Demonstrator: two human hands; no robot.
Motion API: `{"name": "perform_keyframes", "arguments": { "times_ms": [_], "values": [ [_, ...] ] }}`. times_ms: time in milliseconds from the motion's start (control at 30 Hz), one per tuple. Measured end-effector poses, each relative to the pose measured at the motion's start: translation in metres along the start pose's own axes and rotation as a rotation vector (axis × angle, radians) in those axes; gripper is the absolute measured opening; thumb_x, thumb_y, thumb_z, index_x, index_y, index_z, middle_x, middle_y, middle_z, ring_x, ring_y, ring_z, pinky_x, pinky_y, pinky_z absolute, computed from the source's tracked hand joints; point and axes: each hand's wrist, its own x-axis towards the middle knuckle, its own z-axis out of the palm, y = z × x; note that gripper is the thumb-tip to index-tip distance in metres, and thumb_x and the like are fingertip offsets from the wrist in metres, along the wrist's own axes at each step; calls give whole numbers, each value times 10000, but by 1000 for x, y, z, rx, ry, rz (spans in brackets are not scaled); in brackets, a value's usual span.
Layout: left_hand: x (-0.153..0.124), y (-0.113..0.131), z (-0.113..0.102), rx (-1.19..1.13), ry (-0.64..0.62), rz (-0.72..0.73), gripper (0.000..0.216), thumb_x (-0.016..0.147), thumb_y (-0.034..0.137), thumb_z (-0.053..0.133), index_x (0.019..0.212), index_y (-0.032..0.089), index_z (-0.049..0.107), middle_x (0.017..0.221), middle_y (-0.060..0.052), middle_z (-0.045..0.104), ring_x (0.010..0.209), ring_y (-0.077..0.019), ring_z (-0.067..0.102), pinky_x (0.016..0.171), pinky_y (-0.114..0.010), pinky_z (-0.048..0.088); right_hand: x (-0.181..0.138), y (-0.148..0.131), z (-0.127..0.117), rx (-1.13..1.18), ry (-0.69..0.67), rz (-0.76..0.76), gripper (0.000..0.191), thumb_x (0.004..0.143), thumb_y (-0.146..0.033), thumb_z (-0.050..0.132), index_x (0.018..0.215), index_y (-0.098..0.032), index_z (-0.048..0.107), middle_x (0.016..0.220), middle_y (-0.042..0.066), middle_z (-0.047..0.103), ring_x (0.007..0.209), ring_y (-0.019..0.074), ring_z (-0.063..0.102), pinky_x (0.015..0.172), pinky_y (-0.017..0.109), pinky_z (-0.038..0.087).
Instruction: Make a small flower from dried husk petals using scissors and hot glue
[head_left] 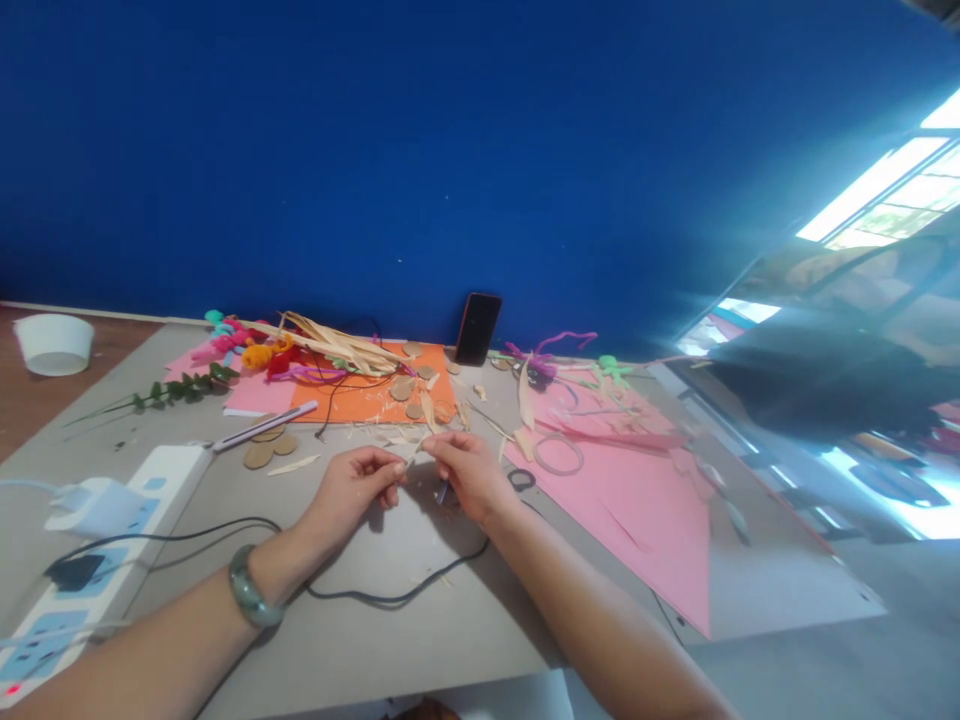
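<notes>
My left hand (367, 484) and my right hand (471, 474) are close together above the middle of the table. Both pinch a thin, pale straw-like strip (415, 457) between fingertips and thumb, one hand toward each end. The fingers cover most of it. Just under my right hand a small dark object (443, 491) shows in part; its kind is hidden. A black loop handle (523, 480) sticks out beside the right wrist. Pale shreds and a loose husk-like strip (295, 465) lie near my left hand, next to several round wooden slices (259, 456).
At left a white power strip (161, 475) feeds a black cable (379, 599) crossing below my wrists. Behind are dried strips (337, 340) on orange paper (322, 405), a leaning phone (478, 330) and a blue wall (450, 150). Pink paper (622, 510) and a ring (559, 455) lie right.
</notes>
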Motion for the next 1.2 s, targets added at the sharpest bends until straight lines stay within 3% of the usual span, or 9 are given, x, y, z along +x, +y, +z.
{"name": "perform_keyframes", "arguments": {
  "times_ms": [500,1200],
  "values": [
    [-1,3,2,-64,2,-33,357,644,340,768,916,113,722,626,-32,670,485,-106,556,492,-237,452,-4,-4,3,68,-30,14,208,558,-302,802,621,-153,671,458,-58,487,427,54,355,436,212,249],
    [-1,2,1,-114,-37,-56,242,662,297,761,816,121,702,618,-20,660,480,-76,534,486,-197,425,-6,-4,3,94,-49,53,198,571,-277,792,627,-141,661,443,-60,482,420,41,358,443,199,240]
  ]
}}
